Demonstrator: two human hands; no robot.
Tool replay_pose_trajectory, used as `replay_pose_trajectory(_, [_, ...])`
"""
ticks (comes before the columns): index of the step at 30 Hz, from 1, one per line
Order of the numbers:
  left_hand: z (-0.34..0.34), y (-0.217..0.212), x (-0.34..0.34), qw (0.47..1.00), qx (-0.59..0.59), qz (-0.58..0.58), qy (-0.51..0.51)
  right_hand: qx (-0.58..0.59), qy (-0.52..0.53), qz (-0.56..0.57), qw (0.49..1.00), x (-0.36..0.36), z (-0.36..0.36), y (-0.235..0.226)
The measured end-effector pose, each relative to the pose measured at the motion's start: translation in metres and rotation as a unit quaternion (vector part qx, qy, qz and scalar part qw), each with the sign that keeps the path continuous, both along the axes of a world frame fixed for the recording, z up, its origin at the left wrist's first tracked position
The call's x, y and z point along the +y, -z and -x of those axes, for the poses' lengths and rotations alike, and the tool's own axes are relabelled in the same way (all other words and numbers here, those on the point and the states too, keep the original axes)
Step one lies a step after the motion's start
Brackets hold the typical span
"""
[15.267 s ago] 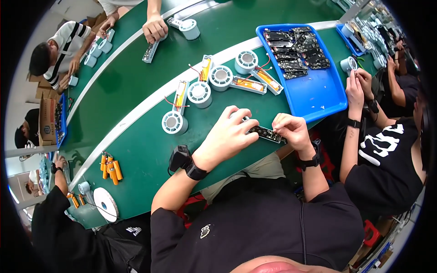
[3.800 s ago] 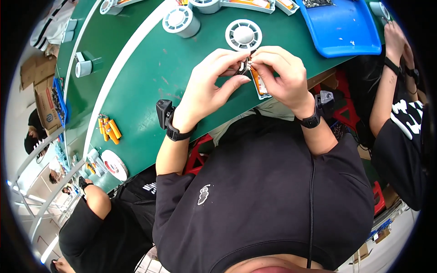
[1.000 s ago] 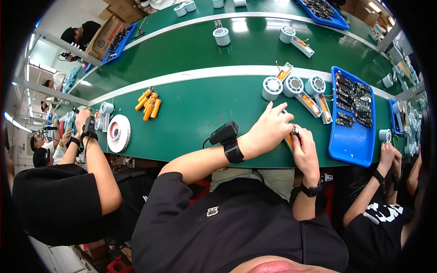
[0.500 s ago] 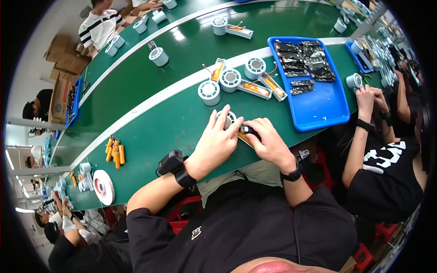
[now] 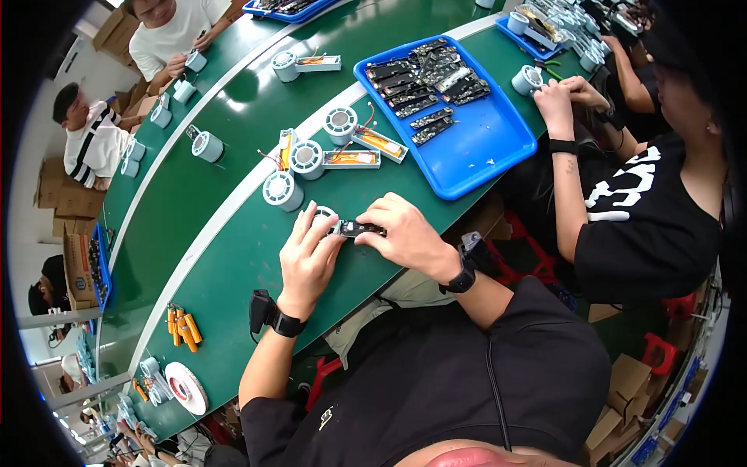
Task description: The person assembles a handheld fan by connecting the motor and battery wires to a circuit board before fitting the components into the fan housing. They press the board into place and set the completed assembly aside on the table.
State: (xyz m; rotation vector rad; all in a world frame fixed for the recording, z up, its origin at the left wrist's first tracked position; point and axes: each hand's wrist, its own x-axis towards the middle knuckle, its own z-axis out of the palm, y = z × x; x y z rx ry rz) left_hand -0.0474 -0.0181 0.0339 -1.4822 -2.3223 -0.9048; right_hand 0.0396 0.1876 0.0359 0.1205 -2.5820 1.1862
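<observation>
Two hands meet at the table edge — our left hand (image 5: pixel 307 261) steadies and our right hand (image 5: pixel 405 237) pinches the small black circuit-board strip (image 5: pixel 359 229), lifting it just above the green table (image 5: pixel 233 233) — close for fine work

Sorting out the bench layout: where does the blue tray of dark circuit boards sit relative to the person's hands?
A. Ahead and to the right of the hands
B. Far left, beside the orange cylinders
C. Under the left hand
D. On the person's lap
A: the blue tray lies on the green table, beyond and right of the left hand and right hand.
</observation>
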Motion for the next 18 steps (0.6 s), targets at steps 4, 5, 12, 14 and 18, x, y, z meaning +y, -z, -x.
replay_pose_trajectory(4, [-0.003, 0.005, 0.0, 0.998, 0.064, -0.004, -0.009, 0.047, -0.003, 0.033, 0.998, -0.002, 0.003, 0.006])
replay_pose_trajectory(5, [-0.003, 0.003, 0.0, 0.998, 0.068, -0.001, -0.006, 0.043, -0.013, 0.025, 0.999, -0.001, 0.004, 0.006])
replay_pose_trajectory(12, [-0.003, -0.011, -0.004, 0.995, 0.075, 0.062, -0.018, 0.066, -0.007, -0.032, 0.997, -0.02, -0.003, -0.002])
replay_pose_trajectory(14, [-0.001, -0.011, -0.003, 0.996, 0.075, 0.037, 0.007, 0.083, 0.021, -0.04, 0.996, -0.023, -0.001, -0.002])
replay_pose_trajectory(18, [-0.001, -0.014, -0.002, 0.994, 0.088, 0.057, -0.008, 0.032, -0.039, -0.019, 0.999, -0.002, 0.004, 0.0])
